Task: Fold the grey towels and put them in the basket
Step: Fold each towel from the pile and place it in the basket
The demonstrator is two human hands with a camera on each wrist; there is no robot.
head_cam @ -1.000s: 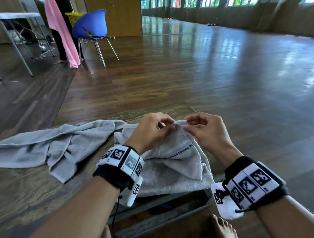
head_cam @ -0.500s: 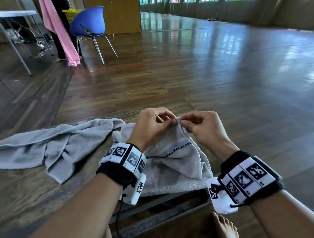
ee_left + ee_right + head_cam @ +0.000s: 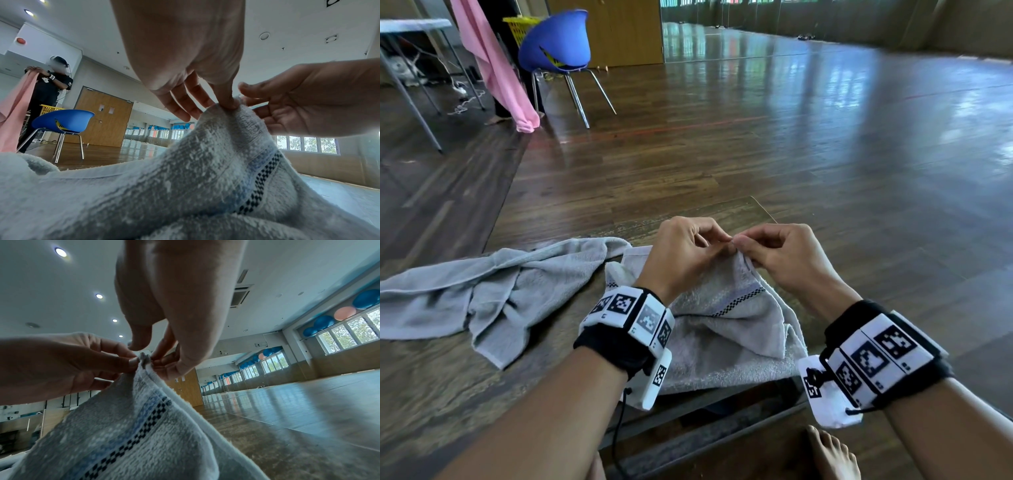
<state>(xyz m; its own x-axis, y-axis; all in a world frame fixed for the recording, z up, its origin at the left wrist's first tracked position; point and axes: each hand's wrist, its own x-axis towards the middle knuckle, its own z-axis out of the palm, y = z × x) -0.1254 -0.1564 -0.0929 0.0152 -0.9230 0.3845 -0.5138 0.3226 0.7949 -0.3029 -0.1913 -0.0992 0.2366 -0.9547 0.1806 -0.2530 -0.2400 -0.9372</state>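
Note:
A grey towel (image 3: pixel 726 329) with a blue and black checked band lies bunched at the near edge of the wooden table (image 3: pixel 441 383). Both hands lift one corner of it. My left hand (image 3: pixel 688 253) pinches the corner from the left and my right hand (image 3: pixel 777 253) pinches it from the right, fingertips almost touching. The left wrist view shows the towel (image 3: pixel 185 186) rising to the left hand's fingertips (image 3: pixel 229 104). In the right wrist view the corner of the towel (image 3: pixel 144 410) sits between both hands. A second grey towel (image 3: pixel 493 294) lies crumpled on the table to the left.
A blue chair (image 3: pixel 558 44) stands on the wooden floor at the back left, with a yellow basket (image 3: pixel 518 29) behind it. Beside them a person holds a pink cloth (image 3: pixel 493 65). A white table (image 3: pixel 410 24) is at the far left. My bare foot (image 3: pixel 832 455) shows below the table.
Both hands have raised the towel corner a little and brought their fingertips closer together on it. The head view has tilted slightly down.

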